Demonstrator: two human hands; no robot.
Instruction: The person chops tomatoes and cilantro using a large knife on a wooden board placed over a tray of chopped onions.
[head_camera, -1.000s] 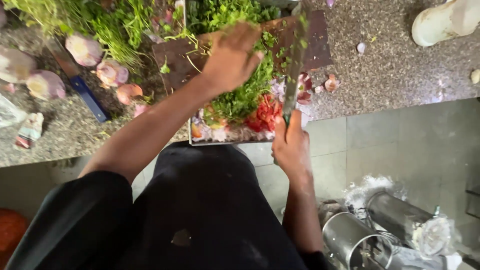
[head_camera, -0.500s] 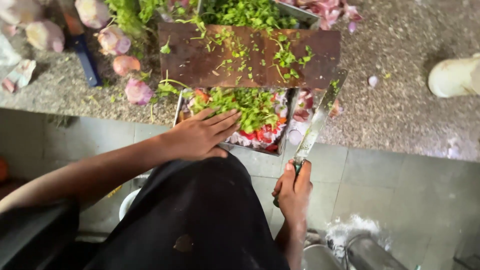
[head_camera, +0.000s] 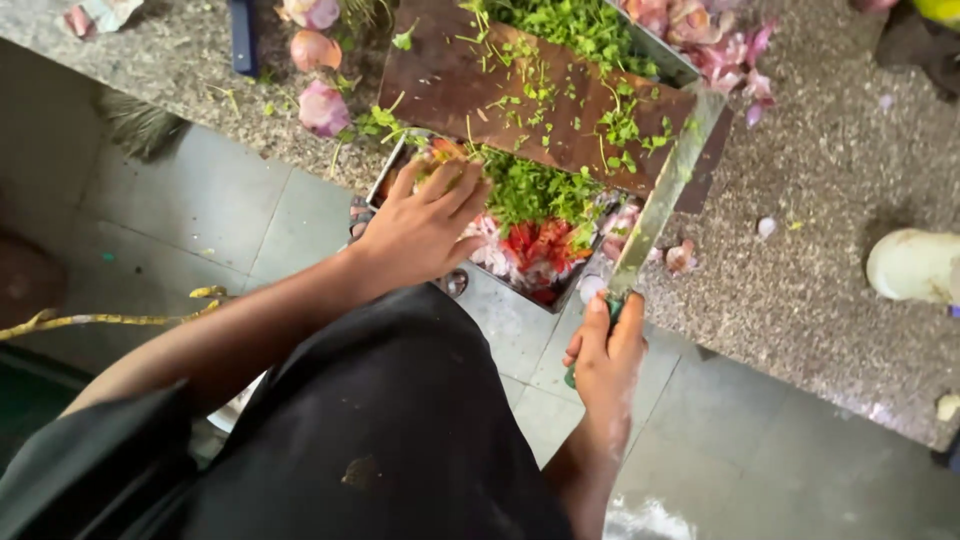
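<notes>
Looked like the scrape-off step: right hand (head_camera: 608, 345) clamped on the knife (head_camera: 660, 205), left hand (head_camera: 425, 225) spread open over the tray (head_camera: 385, 180) of chopped greens (head_camera: 535, 190), so next I'd guess careful blade sweeping.

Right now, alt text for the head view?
Seen from above, the right hand grips a long knife while the left hand rests on chopped greens in a metal tray at a speckled stone counter. A brown cutting board strewn with green bits lies behind the tray.
</notes>
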